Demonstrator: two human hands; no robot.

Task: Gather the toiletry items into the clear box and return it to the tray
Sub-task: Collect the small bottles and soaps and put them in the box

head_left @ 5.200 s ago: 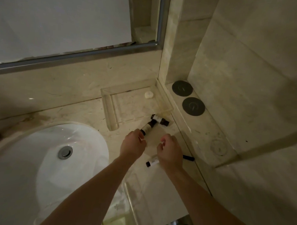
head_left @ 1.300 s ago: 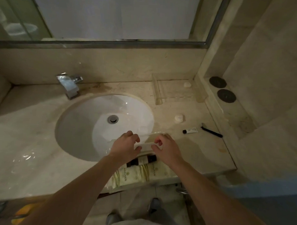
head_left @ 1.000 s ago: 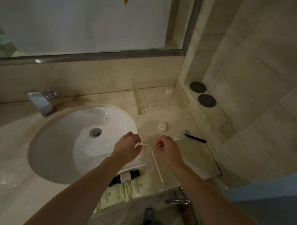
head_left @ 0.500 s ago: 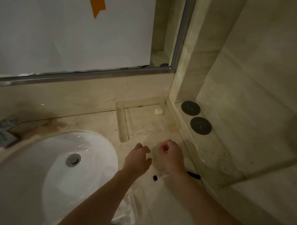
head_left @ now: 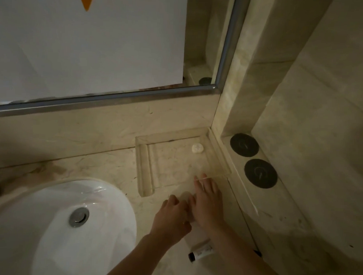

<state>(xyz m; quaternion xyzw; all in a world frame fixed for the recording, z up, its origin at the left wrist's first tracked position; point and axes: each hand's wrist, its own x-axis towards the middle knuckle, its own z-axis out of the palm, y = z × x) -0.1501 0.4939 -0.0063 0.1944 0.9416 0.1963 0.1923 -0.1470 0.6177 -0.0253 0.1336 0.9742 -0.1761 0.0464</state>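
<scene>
Right hand (head_left: 208, 208) fingers straight, reaching toward clear tray (head_left: 143, 173); left hand (head_left: 171, 217) loosely curled, grip contents unclear. Small tube (head_left: 201, 252) on desk: likely light, slippery; pinch mid-body.

The room was dim, with yellowish light. A big mirror (head_left: 97, 41) with a shiny metal edge filled the upper left. Below it ran a tan stone surface (head_left: 93, 163) with a white sink (head_left: 104, 206) at the lower left. Tan stone walls (head_left: 321, 101) stood on the right, above a ledge with two dark round discs (head_left: 244, 145).
</scene>
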